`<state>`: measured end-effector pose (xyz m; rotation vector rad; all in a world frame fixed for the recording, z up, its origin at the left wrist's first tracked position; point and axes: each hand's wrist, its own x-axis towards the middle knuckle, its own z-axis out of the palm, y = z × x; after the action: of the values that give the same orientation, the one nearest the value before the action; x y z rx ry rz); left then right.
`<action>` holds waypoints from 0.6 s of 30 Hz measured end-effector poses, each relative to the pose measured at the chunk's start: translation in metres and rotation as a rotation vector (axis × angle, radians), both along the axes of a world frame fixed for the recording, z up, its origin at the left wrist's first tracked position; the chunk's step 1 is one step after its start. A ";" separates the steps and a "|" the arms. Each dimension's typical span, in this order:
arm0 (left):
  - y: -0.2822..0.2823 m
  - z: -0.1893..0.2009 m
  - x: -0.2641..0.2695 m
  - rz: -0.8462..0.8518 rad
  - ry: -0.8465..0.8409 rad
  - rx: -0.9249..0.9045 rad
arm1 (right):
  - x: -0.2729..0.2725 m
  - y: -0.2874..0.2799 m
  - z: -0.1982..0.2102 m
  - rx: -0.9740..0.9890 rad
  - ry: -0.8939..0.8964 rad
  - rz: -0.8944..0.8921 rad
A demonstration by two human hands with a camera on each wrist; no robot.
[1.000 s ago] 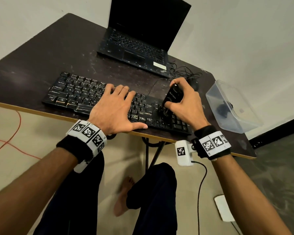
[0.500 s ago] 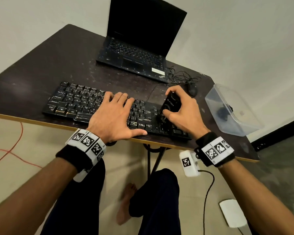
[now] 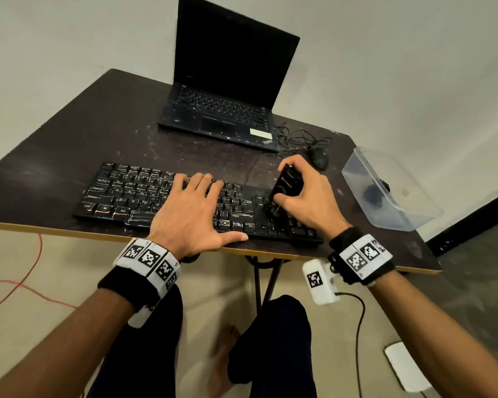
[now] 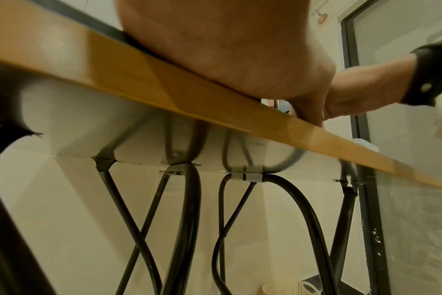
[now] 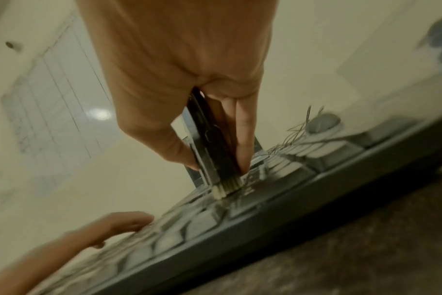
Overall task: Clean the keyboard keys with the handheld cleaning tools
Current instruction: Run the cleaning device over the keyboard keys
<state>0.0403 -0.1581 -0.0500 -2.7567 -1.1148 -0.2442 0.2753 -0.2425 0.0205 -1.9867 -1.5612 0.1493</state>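
A black keyboard [image 3: 127,193] lies along the front edge of the dark table [image 3: 69,145]. My left hand [image 3: 190,208] lies flat on its middle keys with straight fingers, the thumb along the table edge. My right hand [image 3: 305,196] grips a black cleaning brush [image 3: 286,183], held upright and tilted, with its bristles down on the keys at the keyboard's right part. In the right wrist view the brush [image 5: 209,143] is pinched between thumb and fingers and its bristle tips touch the keyboard [image 5: 240,209]. The left wrist view shows only the palm [image 4: 227,49] on the table edge [image 4: 164,83].
An open black laptop [image 3: 227,90] stands at the back of the table. A black mouse [image 3: 320,160] with tangled cable lies right of it. A clear plastic box [image 3: 391,191] with a dark item inside sits at the table's right end. Table legs and my knees are below.
The brush and my right hand have shifted slightly down and left over the right-hand keys. My left hand has stayed flat on the keyboard. The head view has tilted a little.
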 end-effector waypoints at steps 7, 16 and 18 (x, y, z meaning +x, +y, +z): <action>0.001 -0.001 0.000 0.005 -0.004 -0.010 | -0.002 -0.001 0.001 0.003 -0.004 0.037; -0.002 0.000 0.001 0.015 0.008 -0.008 | -0.001 0.005 -0.001 -0.002 0.023 -0.011; -0.001 0.001 0.001 0.020 0.006 -0.007 | 0.002 0.010 0.001 0.046 0.031 -0.091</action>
<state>0.0411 -0.1592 -0.0487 -2.7495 -1.1433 -0.2293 0.2778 -0.2324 0.0218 -2.0059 -1.4396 0.1069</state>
